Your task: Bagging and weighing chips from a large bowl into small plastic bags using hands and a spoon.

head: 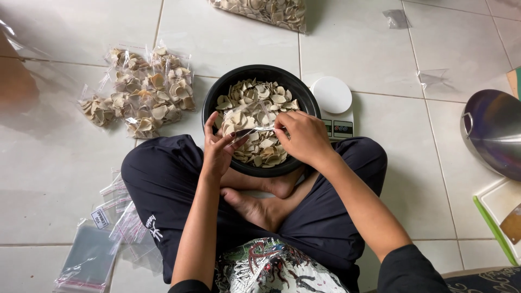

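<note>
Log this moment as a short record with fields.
setting: person sitting cross-legged on a tiled floor
left hand: holds one side of a clear small bag
right hand: holds the bag's other side
below hands: black bowl of pale chips
behind bowl: white scale
left of bowl: filled bags
by left knee: empty bags

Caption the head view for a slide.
Seated cross-legged on tile, left hand and right hand hold a clear bag over a black bowl of chips.
</note>
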